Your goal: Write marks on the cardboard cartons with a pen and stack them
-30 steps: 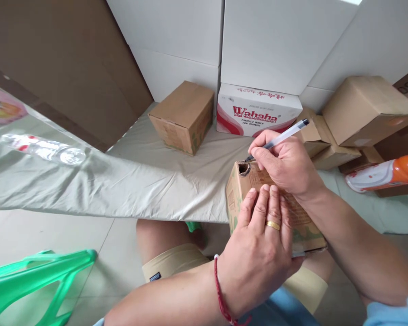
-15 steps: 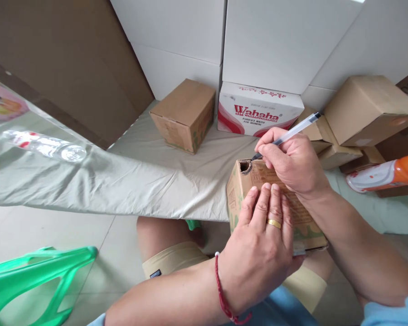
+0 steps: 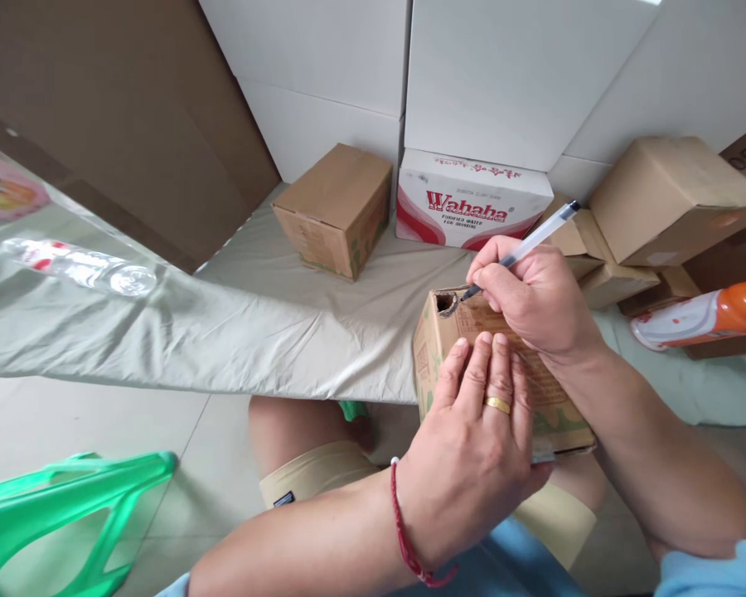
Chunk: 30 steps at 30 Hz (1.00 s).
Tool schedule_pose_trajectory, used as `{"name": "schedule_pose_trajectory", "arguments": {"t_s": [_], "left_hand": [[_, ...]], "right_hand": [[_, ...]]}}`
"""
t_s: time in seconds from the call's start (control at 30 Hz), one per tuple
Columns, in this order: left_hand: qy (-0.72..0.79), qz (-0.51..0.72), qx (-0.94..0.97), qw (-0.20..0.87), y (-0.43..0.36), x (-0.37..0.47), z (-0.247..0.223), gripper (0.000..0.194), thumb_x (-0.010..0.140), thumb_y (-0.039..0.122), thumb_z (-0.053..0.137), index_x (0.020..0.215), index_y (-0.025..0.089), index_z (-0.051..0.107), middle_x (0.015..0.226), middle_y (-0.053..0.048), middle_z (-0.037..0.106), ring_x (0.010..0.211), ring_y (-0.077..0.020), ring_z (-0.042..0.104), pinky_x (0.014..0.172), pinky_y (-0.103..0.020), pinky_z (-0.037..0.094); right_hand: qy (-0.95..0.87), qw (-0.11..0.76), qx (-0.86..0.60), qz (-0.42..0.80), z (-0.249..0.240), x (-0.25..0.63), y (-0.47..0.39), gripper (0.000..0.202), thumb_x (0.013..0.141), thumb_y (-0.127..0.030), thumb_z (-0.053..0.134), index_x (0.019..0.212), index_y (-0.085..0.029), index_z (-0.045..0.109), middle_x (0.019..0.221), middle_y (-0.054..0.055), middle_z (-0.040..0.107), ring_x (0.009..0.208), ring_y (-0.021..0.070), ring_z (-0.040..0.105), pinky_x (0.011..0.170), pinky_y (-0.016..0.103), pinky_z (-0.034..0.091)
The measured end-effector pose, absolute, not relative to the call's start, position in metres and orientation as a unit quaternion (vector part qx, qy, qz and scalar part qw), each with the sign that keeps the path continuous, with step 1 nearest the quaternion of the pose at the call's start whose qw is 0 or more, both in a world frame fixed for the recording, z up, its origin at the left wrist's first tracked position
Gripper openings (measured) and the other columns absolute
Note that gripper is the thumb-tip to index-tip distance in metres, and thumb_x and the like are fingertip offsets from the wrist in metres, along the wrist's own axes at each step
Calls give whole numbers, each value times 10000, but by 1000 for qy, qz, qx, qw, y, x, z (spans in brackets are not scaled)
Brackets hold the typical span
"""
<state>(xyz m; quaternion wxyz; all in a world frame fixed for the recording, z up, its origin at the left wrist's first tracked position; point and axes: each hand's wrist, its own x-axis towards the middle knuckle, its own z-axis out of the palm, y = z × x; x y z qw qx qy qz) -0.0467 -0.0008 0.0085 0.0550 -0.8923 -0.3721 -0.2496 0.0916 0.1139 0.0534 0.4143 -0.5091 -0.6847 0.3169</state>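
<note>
Barely anything has shifted over the last second: the right hand has kept its pinch on the pen, and only the shaft has tipped a little more upright while the tip crept slightly right along the top of the small printed carton. It now rests on the top face just beside the torn round hole at the carton's far corner. I read that as slow, careful marking or poking at that spot rather than any change of grip.

The left hand lies flat on the near part of the carton's top, fingers together and pointing away, pressing it down; a gold ring and a red cord bracelet show on that hand and wrist. The carton sits at the near edge of the cloth-covered table, partly overhanging the person's knees, directly under both hands.

Farther back stand a plain brown box and a white Wahaha water carton, well apart from the hands. A clear plastic bottle lies at left, an orange-and-white bottle at right, and a green plastic stool is on the floor.
</note>
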Motion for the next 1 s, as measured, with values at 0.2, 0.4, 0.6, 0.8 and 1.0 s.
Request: {"name": "schedule_pose_trajectory", "arguments": {"t_s": [0.2,0.4,0.6,0.8,1.0], "left_hand": [[-372,-241,-895,55,-1,-47,8,906,1001,671,615,1504,-80,580,1586,-330,581,1510,-451,567,1284,-590,428],[-372,-241,-894,57,-2,-46,7,922,996,688,618,1507,-78,580,1565,-328,602,1505,-458,569,1279,-595,428],[-374,-244,-893,56,-2,-46,6,922,982,687,639,1501,-73,587,1566,-323,603,1506,-455,572,1273,-591,442],[-375,-253,-889,68,-1,-46,7,888,984,692,628,1467,-54,630,1531,-299,644,1470,-445,613,1245,-575,482],[-374,-244,-892,70,-1,-46,8,875,995,688,612,1467,-49,633,1546,-297,631,1478,-442,607,1248,-574,479]], "right_hand": [[-687,404,-484,361,54,90,112,129,950,-211,663,822,-207,672,584,-49,528,529,95,428,503,256,309],[-710,359,-451,405,60,87,109,118,966,-240,657,856,-206,679,630,-42,574,538,93,461,496,251,344],[-705,354,-462,404,59,87,111,110,973,-235,655,870,-204,679,630,-38,585,541,94,475,495,246,351],[-704,354,-465,403,59,86,111,105,979,-248,664,885,-206,679,640,-34,598,555,99,503,507,242,374],[-696,357,-470,409,59,86,110,95,954,-231,682,863,-208,670,620,-38,587,544,97,487,507,242,363]]}}
